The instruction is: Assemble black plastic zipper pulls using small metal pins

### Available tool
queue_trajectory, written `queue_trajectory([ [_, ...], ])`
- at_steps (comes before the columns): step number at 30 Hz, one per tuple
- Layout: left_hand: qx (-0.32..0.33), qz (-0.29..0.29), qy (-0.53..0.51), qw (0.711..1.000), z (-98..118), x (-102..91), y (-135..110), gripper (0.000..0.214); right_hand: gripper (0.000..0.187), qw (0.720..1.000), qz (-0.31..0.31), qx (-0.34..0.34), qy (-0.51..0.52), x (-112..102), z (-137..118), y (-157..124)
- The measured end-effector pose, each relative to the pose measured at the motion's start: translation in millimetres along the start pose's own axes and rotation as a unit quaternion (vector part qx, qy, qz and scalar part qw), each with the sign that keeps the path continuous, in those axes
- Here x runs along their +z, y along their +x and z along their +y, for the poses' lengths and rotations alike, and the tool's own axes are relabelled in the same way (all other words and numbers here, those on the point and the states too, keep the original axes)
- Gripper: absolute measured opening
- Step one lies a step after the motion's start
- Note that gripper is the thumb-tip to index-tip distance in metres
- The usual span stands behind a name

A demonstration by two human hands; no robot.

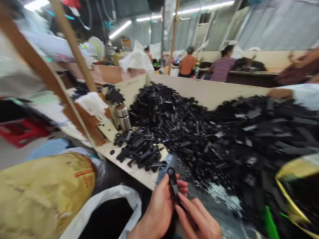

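Left hand (159,212): closed round the part, fingers curled over its shaft.
Right hand (199,220): fingers stretched out, tips against the part's lower end; whether it grips cannot be told.
Part (172,182): black plastic with a looped top, upright between both hands, just before the table's near edge.
White bag (109,202): open, left of the hands, below the table.
Yellow sack (45,196): bottom left, red print, beside the white bag.
Table (139,172): pale board with raised walls.
Small pile (142,151): black parts on the table's near left corner.
Screws (219,192): small, silvery, strewn right of the hands; blurred.
Heap (199,126): black parts, filling most of the table.
Flask (123,118): steel, upright, at the left wall behind the small pile.
Sleeve (304,94): white, another person's arm at the heap's far right.
Striped shirt (222,68): a person at a far bench, back turned.
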State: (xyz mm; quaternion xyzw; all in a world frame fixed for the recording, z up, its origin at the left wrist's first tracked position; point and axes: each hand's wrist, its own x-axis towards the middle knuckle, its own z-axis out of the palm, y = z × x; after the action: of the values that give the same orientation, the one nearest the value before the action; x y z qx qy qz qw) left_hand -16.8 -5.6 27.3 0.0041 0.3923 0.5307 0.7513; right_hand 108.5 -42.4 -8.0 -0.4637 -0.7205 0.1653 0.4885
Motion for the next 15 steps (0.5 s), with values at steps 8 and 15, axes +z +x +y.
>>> queue_trajectory([
  [8,-0.025,0.012,0.057,0.998,7,5.4,1,0.032,0.03,0.999,0.007,-0.049,-0.001,-10,0,13],
  [15,-0.045,0.008,0.068,0.997,2,7.1,0,0.035,0.032,0.999,0.002,-0.032,0.003,-16,2,20],
])
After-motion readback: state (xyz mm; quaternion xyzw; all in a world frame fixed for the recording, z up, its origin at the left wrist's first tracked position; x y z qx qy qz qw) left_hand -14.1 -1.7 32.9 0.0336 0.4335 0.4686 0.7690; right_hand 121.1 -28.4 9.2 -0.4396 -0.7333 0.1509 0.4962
